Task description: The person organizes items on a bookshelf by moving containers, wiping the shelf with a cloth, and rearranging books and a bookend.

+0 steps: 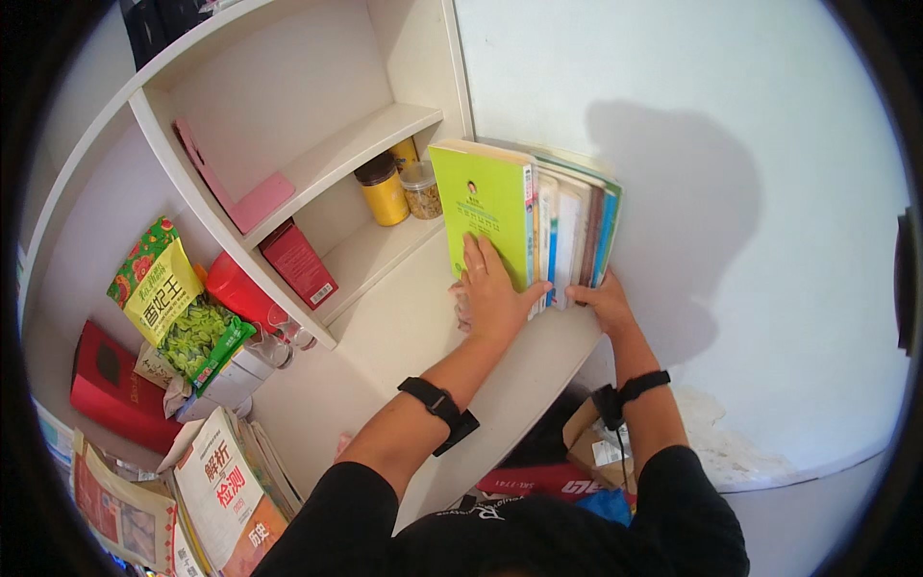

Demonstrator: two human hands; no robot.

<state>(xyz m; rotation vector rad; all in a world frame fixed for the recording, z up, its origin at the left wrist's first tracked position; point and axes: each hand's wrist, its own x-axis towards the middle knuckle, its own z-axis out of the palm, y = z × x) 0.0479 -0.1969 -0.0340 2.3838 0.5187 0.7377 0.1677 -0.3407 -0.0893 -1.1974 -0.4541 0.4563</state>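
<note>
A row of books (570,223) stands upright near the wall end of the white desk (433,368), spines towards me. My left hand (490,288) lies with spread fingers against the lime-green cover (483,209) of the leftmost book, its thumb on the spines. My right hand (602,299) grips the right side of the row low down, with the thumb near the spines and its fingers partly hidden behind the outer book. The row is held between both hands. A small pale object (460,306) shows beside my left hand, partly covered by it.
Shelves (346,169) at the left hold a yellow jar (386,195), a clear tub (422,195) and a red box (299,263). Glasses (274,348), a green food bag (184,310) and more books (223,490) stand further left. The wall (692,195) borders the desk. Below is an opened cardboard box (595,440).
</note>
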